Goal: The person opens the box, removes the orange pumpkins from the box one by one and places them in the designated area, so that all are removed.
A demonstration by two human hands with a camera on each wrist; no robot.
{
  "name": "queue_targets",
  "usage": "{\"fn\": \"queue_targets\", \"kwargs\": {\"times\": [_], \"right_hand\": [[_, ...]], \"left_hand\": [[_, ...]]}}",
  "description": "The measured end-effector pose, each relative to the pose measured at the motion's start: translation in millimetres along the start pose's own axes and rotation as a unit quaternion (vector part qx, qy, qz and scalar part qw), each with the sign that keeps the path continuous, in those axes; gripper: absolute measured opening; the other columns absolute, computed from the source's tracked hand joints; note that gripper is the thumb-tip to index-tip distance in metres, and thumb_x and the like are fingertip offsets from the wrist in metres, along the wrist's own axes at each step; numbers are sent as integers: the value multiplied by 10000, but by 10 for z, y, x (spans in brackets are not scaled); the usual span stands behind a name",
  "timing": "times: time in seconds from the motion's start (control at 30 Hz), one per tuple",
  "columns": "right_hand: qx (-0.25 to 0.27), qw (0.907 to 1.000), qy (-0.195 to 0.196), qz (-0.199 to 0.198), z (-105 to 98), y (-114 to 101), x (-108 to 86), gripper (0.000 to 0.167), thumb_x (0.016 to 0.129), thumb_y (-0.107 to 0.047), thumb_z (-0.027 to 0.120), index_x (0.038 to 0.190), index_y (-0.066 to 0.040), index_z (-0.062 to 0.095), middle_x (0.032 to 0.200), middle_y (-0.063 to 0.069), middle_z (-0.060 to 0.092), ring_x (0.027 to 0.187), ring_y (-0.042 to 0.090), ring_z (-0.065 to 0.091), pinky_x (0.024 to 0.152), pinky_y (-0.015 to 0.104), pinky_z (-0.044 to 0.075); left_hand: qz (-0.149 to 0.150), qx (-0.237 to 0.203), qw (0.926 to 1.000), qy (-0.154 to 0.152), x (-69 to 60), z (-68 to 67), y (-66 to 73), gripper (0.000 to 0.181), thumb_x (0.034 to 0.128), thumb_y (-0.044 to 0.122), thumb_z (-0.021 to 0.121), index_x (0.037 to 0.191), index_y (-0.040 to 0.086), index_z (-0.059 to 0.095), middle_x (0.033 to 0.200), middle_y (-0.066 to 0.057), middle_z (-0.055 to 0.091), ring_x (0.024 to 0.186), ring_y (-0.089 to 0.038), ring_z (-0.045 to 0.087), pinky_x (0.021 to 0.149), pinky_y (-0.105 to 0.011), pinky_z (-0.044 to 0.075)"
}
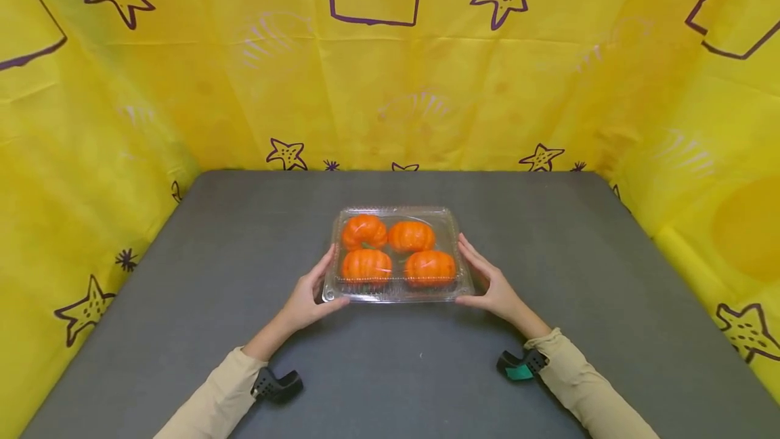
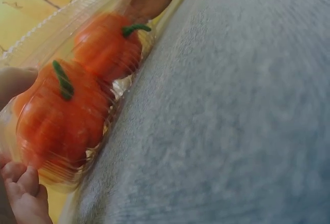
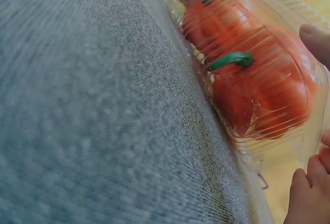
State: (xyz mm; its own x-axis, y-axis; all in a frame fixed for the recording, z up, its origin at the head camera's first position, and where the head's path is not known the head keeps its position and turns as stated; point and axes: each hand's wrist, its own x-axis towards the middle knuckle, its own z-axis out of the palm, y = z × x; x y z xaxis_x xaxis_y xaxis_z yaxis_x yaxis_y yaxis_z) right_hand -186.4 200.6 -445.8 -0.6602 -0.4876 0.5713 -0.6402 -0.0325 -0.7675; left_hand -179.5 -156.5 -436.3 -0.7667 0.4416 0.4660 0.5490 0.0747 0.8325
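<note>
A clear plastic clamshell box (image 1: 397,298) with its lid down is in the middle of the head view. Inside lie several small orange pumpkins (image 1: 366,265) with green stems, such as the stem (image 3: 233,60) in the right wrist view. My left hand (image 1: 307,298) holds the box's left side, thumb at the front corner and fingers along the side. On the opposite side my right hand (image 1: 496,292) grips it the same way. Whether the box's underside touches the table cannot be told.
A dark grey table (image 1: 244,222) lies under the box and both arms. Yellow cloth (image 1: 390,80) printed with stars and shells hangs behind it and along both sides. Black wrist mounts (image 1: 277,385) sit on both forearms, over beige sleeves (image 1: 600,388).
</note>
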Motion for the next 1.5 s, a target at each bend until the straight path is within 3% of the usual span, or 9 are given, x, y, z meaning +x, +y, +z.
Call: {"fn": "queue_targets", "kwargs": {"times": [0.2, 0.37, 0.63, 0.87, 1.0, 1.17, 1.33, 1.5], "right_hand": [[124, 9997, -22, 194, -42, 16, -38, 869, 633, 118, 744, 1320, 173, 214, 1423, 290, 63, 1311, 336, 64, 1029, 282, 166], [607, 9981, -91, 12, -42, 16, -27, 837, 666, 109, 723, 1301, 205, 186, 1396, 339, 17, 1317, 312, 41, 1025, 268, 168], [1015, 9947, -139, 49, -6, 45, 7, 831, 709, 31, 724, 1294, 218, 164, 1399, 334, -7, 1322, 285, 40, 1024, 278, 165], [1093, 9938, -164, 81, -18, 54, 13, 812, 699, 67, 717, 1285, 224, 178, 1406, 323, 12, 1324, 258, 85, 1019, 286, 181], [1007, 9947, -208, 21, -22, 49, 6, 790, 703, 88, 704, 1277, 234, 180, 1399, 337, 16, 1324, 267, 80, 1016, 279, 191], [938, 9953, -215, 85, -35, 43, -2, 789, 708, 92, 698, 1294, 211, 183, 1406, 325, 9, 1325, 276, 62, 1020, 276, 179], [903, 9957, -180, 140, -41, 39, 5, 814, 721, 22, 717, 1316, 183, 186, 1423, 292, 11, 1328, 264, 53, 1022, 264, 172], [786, 9966, -206, -137, -48, 46, 16, 819, 725, 14, 717, 1335, 156, 190, 1437, 265, 28, 1332, 247, 63, 1022, 243, 170]], "left_hand": [[134, 108, 9993, -324, 27, 3, 96, 811, 688, -216, 608, 1318, -205, 97, 1363, -369, 113, 1225, -471, 160, 990, -204, 202], [262, 25, 9989, -397, -22, -16, -85, 809, 723, -177, 609, 1354, -149, 104, 1392, -326, 110, 1272, -376, 159, 1002, -211, 189], [252, 31, 9986, -462, -57, -86, -82, 751, 772, -129, 593, 1363, -131, 128, 1400, -315, 106, 1285, -278, 174, 1000, -203, 195], [496, 62, 9977, -449, -50, -97, -57, 688, 769, -185, 545, 1327, -186, 142, 1371, -356, 112, 1293, -170, 177, 1002, -203, 188], [667, 73, 9967, -462, -47, -92, -38, 663, 765, -206, 525, 1301, -221, 137, 1346, -388, 109, 1295, -188, 174, 1003, -204, 178], [619, 123, 9973, -374, -55, -82, -51, 680, 754, -213, 524, 1317, -199, 145, 1363, -367, 119, 1291, -223, 175, 1005, -210, 182], [680, 356, 9967, -270, -31, -74, -2, 712, 720, -240, 534, 1317, -199, 148, 1354, -378, 134, 1258, -350, 199, 996, -214, 207], [683, 468, 9965, -120, 6, -45, 141, 719, 689, -251, 543, 1273, -258, 123, 1300, -440, 150, 1183, -503, 206, 992, -208, 215]]}}
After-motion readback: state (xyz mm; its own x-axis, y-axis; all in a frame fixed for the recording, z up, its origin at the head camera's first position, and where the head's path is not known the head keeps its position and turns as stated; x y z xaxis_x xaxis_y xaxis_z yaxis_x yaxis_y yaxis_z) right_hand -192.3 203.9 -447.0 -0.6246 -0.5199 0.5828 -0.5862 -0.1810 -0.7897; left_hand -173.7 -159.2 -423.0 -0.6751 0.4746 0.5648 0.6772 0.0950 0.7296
